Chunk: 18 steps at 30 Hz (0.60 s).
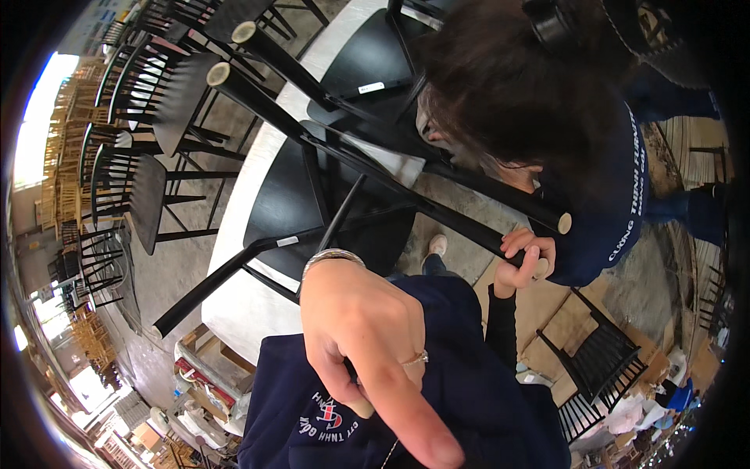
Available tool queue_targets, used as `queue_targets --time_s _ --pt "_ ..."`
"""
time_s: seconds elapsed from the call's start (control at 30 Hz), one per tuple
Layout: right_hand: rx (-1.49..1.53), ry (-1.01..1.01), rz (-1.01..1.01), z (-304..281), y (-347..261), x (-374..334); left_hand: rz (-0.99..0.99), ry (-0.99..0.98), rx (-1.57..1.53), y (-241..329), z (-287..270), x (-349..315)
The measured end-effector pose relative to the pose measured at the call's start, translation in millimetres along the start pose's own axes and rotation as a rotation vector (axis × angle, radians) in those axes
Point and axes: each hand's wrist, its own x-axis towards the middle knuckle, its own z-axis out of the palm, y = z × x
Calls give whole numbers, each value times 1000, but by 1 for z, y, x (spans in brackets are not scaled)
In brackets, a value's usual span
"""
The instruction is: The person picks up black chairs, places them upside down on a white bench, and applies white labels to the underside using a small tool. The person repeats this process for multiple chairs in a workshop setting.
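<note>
A black wooden chair (273, 199) lies upside down on a pale-covered table, its legs pointing out with bare wood ends. My right hand (530, 258), in a black sleeve, is closed round the end of one chair leg (461, 225). Close to the camera, my left hand (363, 328) is raised in front of my navy shirt, with a bracelet and a ring on it. Its index finger stretches out apart from the thumb; the other fingers are mostly hidden. A second black chair (355, 66) rests upturned just beyond the first.
Another person (586, 172) in a navy shirt bends over the far chair at right. The table (226, 301) has a pale cover. Black spindle-back chairs (148, 203) crowd the left floor; another black chair (598, 359) stands at lower right near cardboard (547, 320).
</note>
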Motion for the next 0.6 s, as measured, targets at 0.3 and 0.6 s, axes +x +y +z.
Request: queue_targets --time_s 0.3,0.6 --pt "93 -18 -64 3 -3 -4 -22 -276 243 3 102 -23" --pt "126 -98 -27 -6 -15 -3 -2078 2080 1424 -122 167 -293"
